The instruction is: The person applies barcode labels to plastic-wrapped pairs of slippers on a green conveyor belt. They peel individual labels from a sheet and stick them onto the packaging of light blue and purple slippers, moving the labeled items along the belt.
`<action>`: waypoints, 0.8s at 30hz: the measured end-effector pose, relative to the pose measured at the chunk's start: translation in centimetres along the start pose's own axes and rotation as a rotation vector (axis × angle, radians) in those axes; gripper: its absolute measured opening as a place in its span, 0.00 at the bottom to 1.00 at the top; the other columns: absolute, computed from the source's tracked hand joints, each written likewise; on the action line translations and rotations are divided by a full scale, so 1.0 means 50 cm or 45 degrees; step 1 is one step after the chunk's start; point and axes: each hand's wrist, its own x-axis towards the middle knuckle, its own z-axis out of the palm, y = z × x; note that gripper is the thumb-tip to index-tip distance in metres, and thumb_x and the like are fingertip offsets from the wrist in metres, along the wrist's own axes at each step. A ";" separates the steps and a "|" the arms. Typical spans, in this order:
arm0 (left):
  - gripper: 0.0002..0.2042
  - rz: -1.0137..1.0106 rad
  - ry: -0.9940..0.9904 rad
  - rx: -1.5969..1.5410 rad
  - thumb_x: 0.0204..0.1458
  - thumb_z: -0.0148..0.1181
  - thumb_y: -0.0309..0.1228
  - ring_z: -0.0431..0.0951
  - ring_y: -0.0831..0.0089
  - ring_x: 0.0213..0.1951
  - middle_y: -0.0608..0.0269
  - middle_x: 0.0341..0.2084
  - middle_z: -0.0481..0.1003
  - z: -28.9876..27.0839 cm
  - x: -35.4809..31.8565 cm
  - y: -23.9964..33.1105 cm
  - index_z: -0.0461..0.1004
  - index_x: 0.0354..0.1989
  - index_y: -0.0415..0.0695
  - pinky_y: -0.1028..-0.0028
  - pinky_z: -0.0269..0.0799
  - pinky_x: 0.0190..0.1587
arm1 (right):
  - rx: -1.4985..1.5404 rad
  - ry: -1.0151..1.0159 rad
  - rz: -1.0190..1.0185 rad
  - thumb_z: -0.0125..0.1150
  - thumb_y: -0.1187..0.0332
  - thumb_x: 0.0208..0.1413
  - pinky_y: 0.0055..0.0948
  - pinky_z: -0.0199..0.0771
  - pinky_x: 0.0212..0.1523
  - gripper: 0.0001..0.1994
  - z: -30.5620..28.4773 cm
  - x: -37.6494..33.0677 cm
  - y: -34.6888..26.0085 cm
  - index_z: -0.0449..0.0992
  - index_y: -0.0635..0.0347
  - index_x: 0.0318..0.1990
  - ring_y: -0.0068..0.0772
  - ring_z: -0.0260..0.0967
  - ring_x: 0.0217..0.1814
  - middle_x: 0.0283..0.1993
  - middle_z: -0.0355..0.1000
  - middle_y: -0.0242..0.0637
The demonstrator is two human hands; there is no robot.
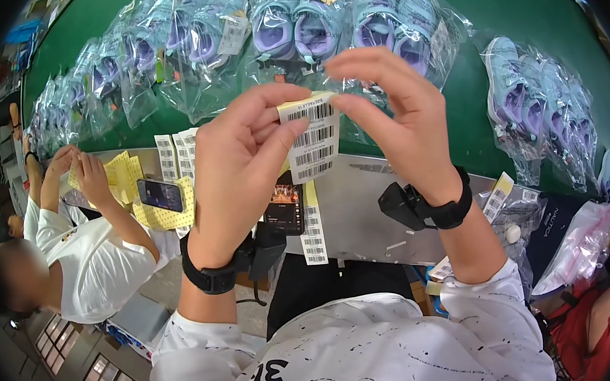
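My left hand (246, 156) is closed, pinching a strip of white barcode stickers (316, 149) between thumb and fingers. The strip hangs above the table's near edge, with its yellowish backing showing at the top. My right hand (404, 118) is raised at the strip's upper right corner. Its thumb tip is at that corner, and its index finger arches above with a gap between them. Whether a loose sticker is on that thumb is too small to tell. Beyond my hands lie pairs of blue and purple shoes (297, 33) in clear plastic bags.
The green table (460, 124) carries a long row of bagged shoes, with another bagged group (538, 94) at right. Along the grey near edge lie a phone (283, 209), more barcode strips (313, 234) and a second phone (160, 195) on yellow sheets. A co-worker (99, 262) works at left.
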 end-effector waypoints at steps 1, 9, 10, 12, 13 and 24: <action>0.13 -0.025 0.005 0.007 0.55 0.56 0.17 0.79 0.76 0.43 0.54 0.42 0.78 0.000 -0.002 0.001 0.72 0.49 0.31 0.78 0.74 0.46 | -0.029 -0.029 -0.007 0.66 0.76 0.48 0.29 0.73 0.43 0.06 0.000 -0.002 0.000 0.79 0.64 0.35 0.36 0.74 0.43 0.42 0.76 0.38; 0.19 0.029 0.071 -0.213 0.53 0.57 0.14 0.79 0.78 0.42 0.54 0.45 0.76 0.031 0.002 -0.011 0.68 0.55 0.35 0.80 0.74 0.41 | -0.383 0.017 -0.399 0.63 0.80 0.47 0.30 0.72 0.40 0.03 0.005 -0.011 -0.010 0.76 0.66 0.29 0.38 0.72 0.41 0.41 0.74 0.41; 0.20 0.003 0.098 -0.112 0.53 0.57 0.14 0.79 0.78 0.42 0.54 0.44 0.76 0.034 0.003 -0.014 0.67 0.56 0.35 0.80 0.74 0.41 | -0.297 0.053 -0.321 0.64 0.81 0.46 0.30 0.72 0.42 0.04 -0.002 -0.016 -0.014 0.76 0.66 0.30 0.37 0.72 0.43 0.42 0.74 0.41; 0.21 -0.010 0.146 0.071 0.53 0.57 0.15 0.79 0.78 0.42 0.54 0.43 0.77 0.031 0.001 -0.020 0.66 0.57 0.35 0.80 0.74 0.40 | -0.154 0.131 -0.198 0.64 0.85 0.44 0.29 0.71 0.46 0.08 -0.027 -0.034 -0.021 0.76 0.65 0.32 0.34 0.71 0.46 0.45 0.73 0.42; 0.21 -0.024 0.170 0.105 0.53 0.58 0.15 0.78 0.79 0.42 0.55 0.41 0.77 0.025 0.001 -0.028 0.66 0.56 0.35 0.81 0.73 0.40 | -0.058 0.206 -0.088 0.62 0.83 0.48 0.27 0.70 0.46 0.05 -0.046 -0.040 -0.009 0.75 0.66 0.32 0.32 0.70 0.47 0.48 0.72 0.43; 0.23 -0.126 0.321 -0.111 0.54 0.56 0.16 0.77 0.76 0.45 0.52 0.47 0.74 0.002 -0.011 -0.038 0.62 0.60 0.33 0.81 0.71 0.44 | 0.322 0.739 0.782 0.62 0.74 0.56 0.24 0.71 0.46 0.04 -0.382 0.031 0.335 0.75 0.64 0.36 0.23 0.70 0.39 0.40 0.73 0.34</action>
